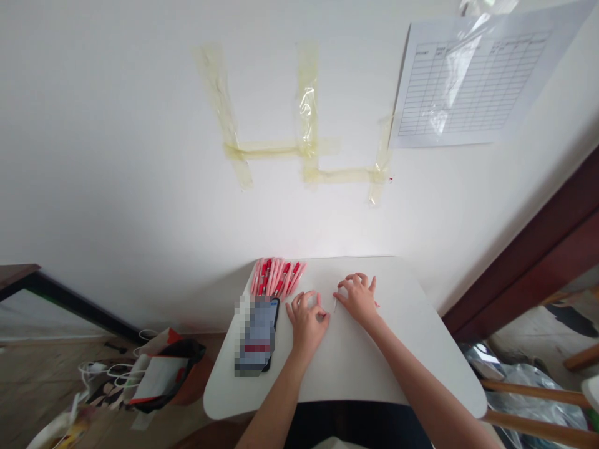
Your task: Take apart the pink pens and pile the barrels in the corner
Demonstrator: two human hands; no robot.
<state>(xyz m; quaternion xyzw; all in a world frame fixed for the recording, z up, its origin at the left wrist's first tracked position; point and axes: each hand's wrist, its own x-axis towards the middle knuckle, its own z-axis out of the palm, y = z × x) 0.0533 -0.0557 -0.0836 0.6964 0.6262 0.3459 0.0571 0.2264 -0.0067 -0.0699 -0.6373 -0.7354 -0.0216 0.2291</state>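
My left hand (306,318) is over the middle of the white table, thumb and forefinger curled together in a pinch. Whatever lies between those fingertips is too small to make out. Just beyond them is a short pink tube-like piece (319,299), perhaps a pen part. To the right, my right hand (359,300) pinches a thin pale stick (335,305) that looks like a pen refill, its other fingers spread. A small pink piece (377,305) shows past that hand's edge, mostly hidden. Pink and red pens (279,277) lie in a bunch at the table's back left.
A phone (257,337), partly blurred out, lies on the left of the white table (374,383). Behind rises a wall with tape strips (307,106) and a printed sheet (472,81). A bag with cables (159,374) stands on the floor at left.
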